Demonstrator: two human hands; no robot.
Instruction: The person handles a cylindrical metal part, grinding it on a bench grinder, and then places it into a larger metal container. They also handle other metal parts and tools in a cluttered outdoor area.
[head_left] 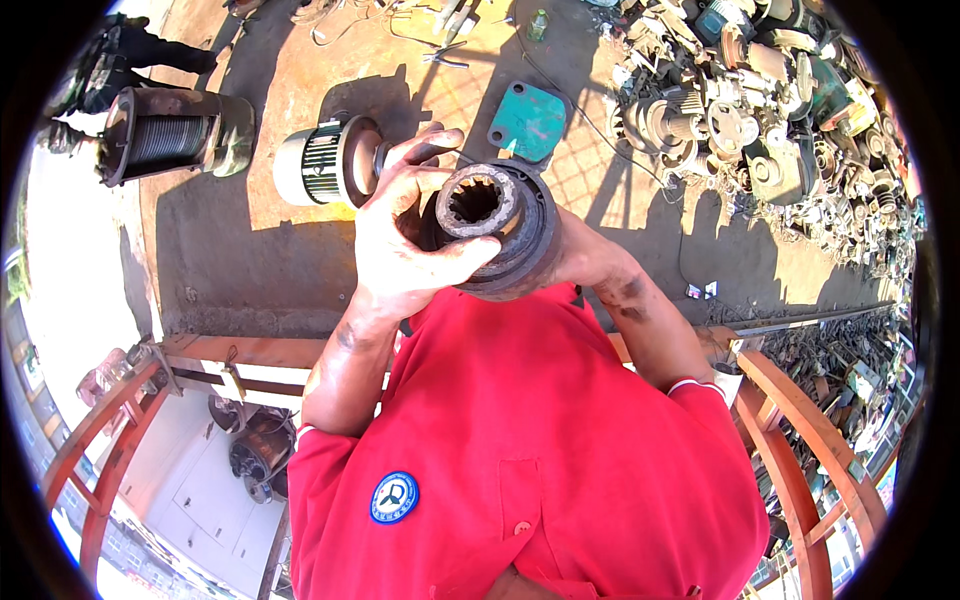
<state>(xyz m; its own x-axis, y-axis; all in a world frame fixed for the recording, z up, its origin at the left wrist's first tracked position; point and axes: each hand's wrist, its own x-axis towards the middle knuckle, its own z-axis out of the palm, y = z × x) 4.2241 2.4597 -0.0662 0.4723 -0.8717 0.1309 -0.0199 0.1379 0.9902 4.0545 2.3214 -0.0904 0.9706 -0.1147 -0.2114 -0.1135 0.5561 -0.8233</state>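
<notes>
A dark, greasy splined metal hub (530,240) is held up in front of my chest. Its toothed bore faces up, and stepped rings surround it. My left hand (400,235) is closed round the hub's left side, the thumb across the front of the raised collar and the fingers along its far side. From the right, my right hand (585,250) grips the wide outer body. The hub hides most of that hand's fingers. Dark smudges mark both forearms.
An electric motor (325,165) lies on the ground beyond my left hand, near a green metal plate (528,120). A wound cylindrical machine part (170,140) lies at far left, close to a person's legs (150,48). Scrap metal (760,140) heaps at right. Orange railings (250,350) flank me.
</notes>
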